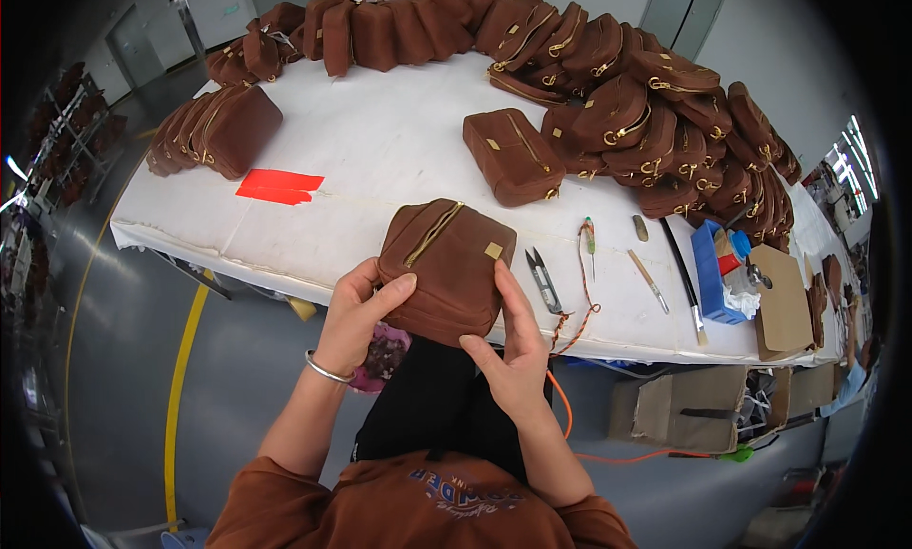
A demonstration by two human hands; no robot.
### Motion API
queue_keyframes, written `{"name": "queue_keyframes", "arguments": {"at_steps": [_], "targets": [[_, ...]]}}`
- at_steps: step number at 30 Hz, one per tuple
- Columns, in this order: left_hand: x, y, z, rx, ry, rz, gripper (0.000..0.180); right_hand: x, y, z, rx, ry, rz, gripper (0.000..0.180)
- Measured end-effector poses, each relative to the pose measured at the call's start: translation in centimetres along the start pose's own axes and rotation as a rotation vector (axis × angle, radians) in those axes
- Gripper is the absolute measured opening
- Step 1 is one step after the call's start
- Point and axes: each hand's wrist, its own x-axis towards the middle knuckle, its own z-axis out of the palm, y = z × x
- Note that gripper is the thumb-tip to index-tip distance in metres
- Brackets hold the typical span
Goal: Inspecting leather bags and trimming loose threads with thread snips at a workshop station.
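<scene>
Between my two hands I hold a brown leather bag (pixel 454 274) over the near edge of the table. A gold zipper runs across its upper left face, and a small gold plate sits near its right corner. My left hand (pixel 356 307) grips the left side, thumb on the front. On the right edge, my right hand (pixel 511 345) is closed, its thumb along the bottom and fingers by the plate. Thread snips (pixel 544 281) lie just right of the bag, beside an awl (pixel 590 236) with a green-and-red handle and a twisted cord. Another brown bag (pixel 513 158) lies beyond.
Brown bags (pixel 655 122) are heaped at the far right, with more in a row (pixel 217 131) at left. Red tape strips (pixel 279 186) mark the white tabletop (pixel 370 131). A blue bin (pixel 714 274), a brush (pixel 686 288) and a cardboard box (pixel 784 302) stand or lie at right.
</scene>
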Motion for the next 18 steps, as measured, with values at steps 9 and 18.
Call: {"name": "queue_keyframes", "arguments": {"at_steps": [9,18], "targets": [[-0.1,-1.5,-0.6,-0.026,-0.013,0.024,0.030,-1.6,0.7,0.0,-0.346,0.276,-0.162,0.034],[0.1,-1.9,-0.7,-0.009,-0.026,0.028,0.032,-1.4,1.0,0.3,-0.332,0.279,-0.147,0.008]]}}
